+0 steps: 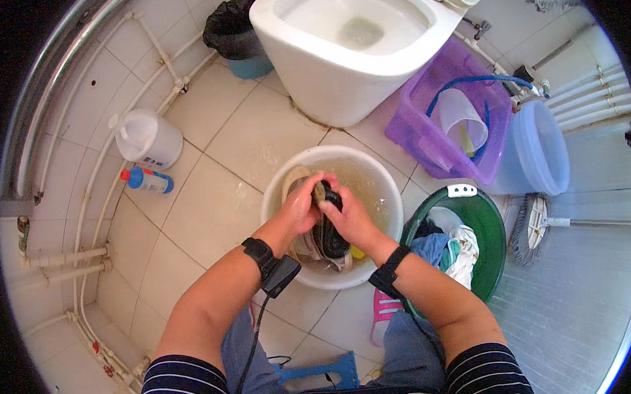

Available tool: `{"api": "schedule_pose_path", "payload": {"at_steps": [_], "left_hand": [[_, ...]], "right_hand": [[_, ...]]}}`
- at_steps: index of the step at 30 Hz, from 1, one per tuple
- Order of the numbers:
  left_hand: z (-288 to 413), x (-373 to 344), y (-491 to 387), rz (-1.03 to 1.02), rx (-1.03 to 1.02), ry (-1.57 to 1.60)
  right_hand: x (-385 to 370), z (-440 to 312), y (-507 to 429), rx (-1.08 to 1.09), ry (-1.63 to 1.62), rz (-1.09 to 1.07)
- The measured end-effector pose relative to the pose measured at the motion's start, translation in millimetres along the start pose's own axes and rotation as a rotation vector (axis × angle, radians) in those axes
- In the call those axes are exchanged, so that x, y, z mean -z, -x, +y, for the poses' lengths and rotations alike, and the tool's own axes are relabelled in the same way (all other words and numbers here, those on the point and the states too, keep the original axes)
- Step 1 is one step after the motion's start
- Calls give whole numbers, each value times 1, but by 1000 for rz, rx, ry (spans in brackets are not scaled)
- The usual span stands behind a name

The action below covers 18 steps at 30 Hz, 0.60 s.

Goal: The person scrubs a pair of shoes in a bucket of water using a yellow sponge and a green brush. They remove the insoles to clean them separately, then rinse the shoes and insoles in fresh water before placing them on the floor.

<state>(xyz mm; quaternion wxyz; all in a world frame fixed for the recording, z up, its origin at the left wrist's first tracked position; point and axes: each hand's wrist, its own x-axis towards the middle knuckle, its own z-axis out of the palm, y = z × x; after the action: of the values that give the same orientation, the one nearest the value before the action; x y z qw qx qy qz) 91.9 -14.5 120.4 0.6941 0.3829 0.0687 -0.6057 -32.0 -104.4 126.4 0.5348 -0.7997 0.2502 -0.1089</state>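
Observation:
A white plastic basin (398, 214) of murky water stands on the tiled floor before me. Over it, my left hand (301, 205) and my right hand (348, 211) are closed around a dark, wet item (332, 195), perhaps a shoe; its exact kind cannot be told. Something tan shows at its upper end between the fingers. Below the hands, a dark and grey striped piece (330, 238) reaches down into the basin; whether it is part of the held item is unclear. A pale shoe-like thing (295, 178) lies along the basin's left inside, and a bit of yellow shows beside my right wrist.
A toilet (336, 74) stands ahead, with a black-lined bin (246, 65) at its left. Right are a purple tub (424, 144), blue bucket (548, 150), green basin (495, 263) of clothes and brush (536, 224). Left stand a white jug (152, 141) and blue bottle (154, 181).

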Motion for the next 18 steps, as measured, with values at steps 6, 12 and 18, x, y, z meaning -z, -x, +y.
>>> {"api": "schedule_pose_path", "payload": {"at_steps": [6, 12, 18], "left_hand": [[-7, -33, -6, -32, -49, 163], [-14, -22, -4, 35, -128, 7], [-1, 13, -8, 186, -251, -134]], "right_hand": [[-29, 12, -39, -212, -29, 327], [-10, 22, -54, -542, -863, 163], [21, 6, -41, -695, -874, -220]]}}
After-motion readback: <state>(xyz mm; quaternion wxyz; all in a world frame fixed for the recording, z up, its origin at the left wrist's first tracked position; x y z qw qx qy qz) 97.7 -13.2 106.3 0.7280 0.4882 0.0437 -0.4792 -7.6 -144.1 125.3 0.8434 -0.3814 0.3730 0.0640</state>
